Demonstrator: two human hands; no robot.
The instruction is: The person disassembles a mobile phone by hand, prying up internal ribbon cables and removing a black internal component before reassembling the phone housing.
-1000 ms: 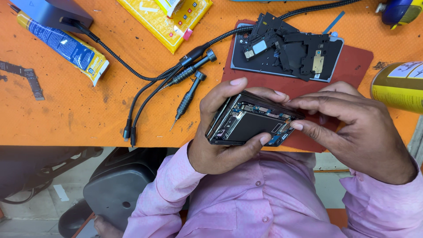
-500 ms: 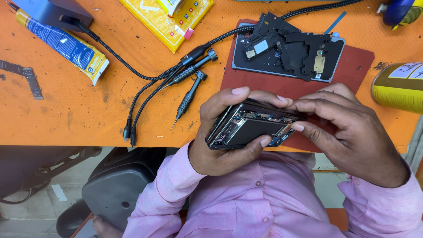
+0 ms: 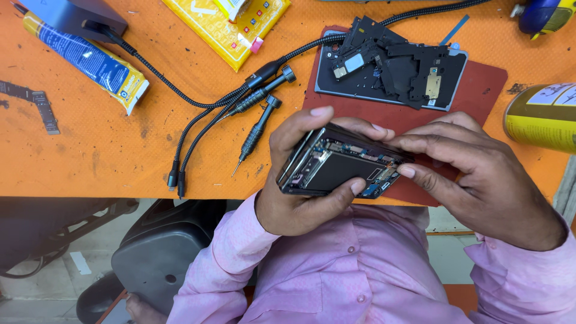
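Black opened phone [image 3: 336, 169] gripped in left hand [image 3: 300, 198] w/ right hand [image 3: 480, 180] fingertips pinching its edge; pressing hard could crack exposed board.

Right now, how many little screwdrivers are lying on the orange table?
2. One screwdriver lies slanted among the black cables, above the other. The second screwdriver lies just left of the opened phone. More could be hidden outside the view.
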